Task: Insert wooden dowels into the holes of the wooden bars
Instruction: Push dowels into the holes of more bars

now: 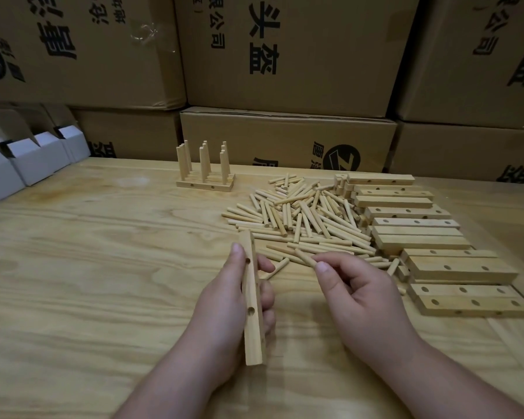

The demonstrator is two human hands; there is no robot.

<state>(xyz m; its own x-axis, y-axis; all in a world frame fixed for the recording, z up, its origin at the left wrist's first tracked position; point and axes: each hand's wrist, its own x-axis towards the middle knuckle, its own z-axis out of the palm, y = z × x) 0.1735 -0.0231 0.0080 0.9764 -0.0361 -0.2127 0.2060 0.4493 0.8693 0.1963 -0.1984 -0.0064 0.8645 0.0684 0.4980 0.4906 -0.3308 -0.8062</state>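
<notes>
L hand [224, 300] grips a drilled wooden bar [252, 300] upright above the table [103, 267], holes facing R. R hand [354, 294] pinches one dowel [305, 257] by its near end. Both look light, stiff, dry wood; best to hold the dowel near mid-length w/ tip free.

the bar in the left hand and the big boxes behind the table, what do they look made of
The bar gripped by the left hand looks like pale, unfinished wood: grain lines run along it, with drilled holes and a matte face. The big boxes look like brown corrugated cardboard, printed in black, with taped seams.
</notes>
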